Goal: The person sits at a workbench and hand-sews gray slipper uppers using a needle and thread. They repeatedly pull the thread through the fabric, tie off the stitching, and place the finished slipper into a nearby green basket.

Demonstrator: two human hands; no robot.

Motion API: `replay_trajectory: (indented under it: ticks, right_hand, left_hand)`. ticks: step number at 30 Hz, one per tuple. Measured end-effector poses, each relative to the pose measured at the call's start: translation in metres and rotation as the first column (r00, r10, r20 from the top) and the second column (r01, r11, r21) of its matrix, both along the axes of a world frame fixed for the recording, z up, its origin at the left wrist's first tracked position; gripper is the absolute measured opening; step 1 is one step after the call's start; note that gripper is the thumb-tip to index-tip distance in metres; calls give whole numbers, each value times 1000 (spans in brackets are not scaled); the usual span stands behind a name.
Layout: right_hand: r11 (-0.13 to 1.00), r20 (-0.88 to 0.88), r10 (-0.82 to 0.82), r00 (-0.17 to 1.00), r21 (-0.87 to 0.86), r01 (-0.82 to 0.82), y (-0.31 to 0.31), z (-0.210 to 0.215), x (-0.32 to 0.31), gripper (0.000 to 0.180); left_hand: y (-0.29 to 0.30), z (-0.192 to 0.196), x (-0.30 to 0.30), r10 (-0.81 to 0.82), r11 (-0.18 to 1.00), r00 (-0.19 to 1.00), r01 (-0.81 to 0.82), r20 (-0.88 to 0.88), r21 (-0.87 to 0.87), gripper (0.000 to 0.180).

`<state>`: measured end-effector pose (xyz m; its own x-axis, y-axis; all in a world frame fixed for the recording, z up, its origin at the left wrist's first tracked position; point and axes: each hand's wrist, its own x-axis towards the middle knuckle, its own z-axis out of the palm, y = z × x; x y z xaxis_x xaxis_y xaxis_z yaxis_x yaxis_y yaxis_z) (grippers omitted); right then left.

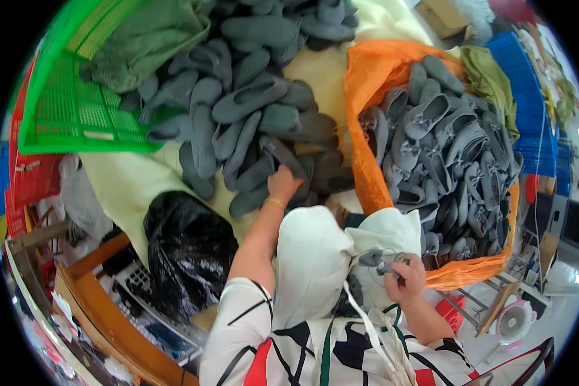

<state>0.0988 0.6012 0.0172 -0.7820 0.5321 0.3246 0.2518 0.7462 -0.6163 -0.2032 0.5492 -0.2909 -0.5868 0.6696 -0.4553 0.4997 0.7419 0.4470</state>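
Observation:
My left hand (283,184) reaches forward into a heap of grey slip-on shoes and closes on the near end of one grey shoe (280,152). Just above my lap, my right hand (405,280) is closed on a small dark object with a metallic glint, too small to name. Beside its fingertips lies a little grey bow-like piece (369,258), over the white cloth (392,233) covering my knees. To the right, a large orange sack (361,154) stands open, full of grey shoes with bows (424,119).
A green plastic basket (51,125) with dark green cloth (145,45) tilts at the upper left. A black plastic bag (190,251) and a wooden chair (100,315) are on my left. Blue crates (527,96) and a small fan (514,321) stand at the right.

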Motion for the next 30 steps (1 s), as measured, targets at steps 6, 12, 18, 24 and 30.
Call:
replay_trajectory:
  ticks: [6, 12, 18, 24, 30]
  right_hand:
    - [999, -38, -54, 998, -3, 54, 0, 2, 12, 31]
    - [997, -159, -73, 985, 21, 78, 3, 10, 6, 26]
    - [881, -240, -371, 897, -397, 258, -31, 14, -5, 14]
    - [791, -381, -235, 894, -610, -52, -90, 62, -23, 15]
    - [904, -487, -155, 859, -422, -76, -99, 63, -36, 15]
  left_hand:
    - [-11, 23, -16, 53, 988, 971, -18, 232, -153, 39]
    - [-2, 130, -38, 118, 934, 977, -48, -179, 354, 34]
    - [-31, 287, -8, 165, 768, 969, -10, -184, 640, 38]
    - [-104, 351, 74, -13, 485, 694, -625, 720, 612, 19]
    - [-175, 373, 159, -227, 559, -109, -828, 968, 38, 27]
